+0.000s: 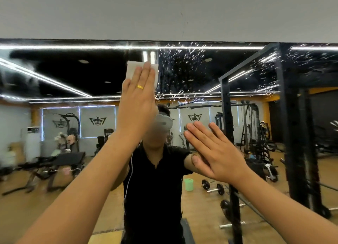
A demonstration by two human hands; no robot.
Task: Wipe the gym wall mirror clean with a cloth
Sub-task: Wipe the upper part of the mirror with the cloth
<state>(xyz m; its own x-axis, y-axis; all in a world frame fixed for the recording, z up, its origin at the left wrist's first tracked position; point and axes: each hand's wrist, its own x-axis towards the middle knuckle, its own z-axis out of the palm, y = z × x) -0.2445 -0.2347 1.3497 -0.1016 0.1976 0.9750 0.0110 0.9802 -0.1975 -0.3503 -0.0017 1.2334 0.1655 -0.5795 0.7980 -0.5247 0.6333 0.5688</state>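
Note:
The wall mirror [192, 75] fills most of the view, its top edge just under the grey wall. Water droplets speckle the upper glass right of centre. A white folded cloth [130, 69] lies flat on the glass near the top. My left hand [137, 104], wearing a gold ring, presses the cloth against the mirror with straight fingers. My right hand [214, 150] rests flat on the glass lower right, fingers straight, holding nothing.
The mirror reflects a person in a black shirt [155, 188], a weight bench [60, 161], a green bucket [188, 184], dumbbells [213, 187] and a black squat rack [292, 134]. A grey wall [164, 13] runs above the mirror.

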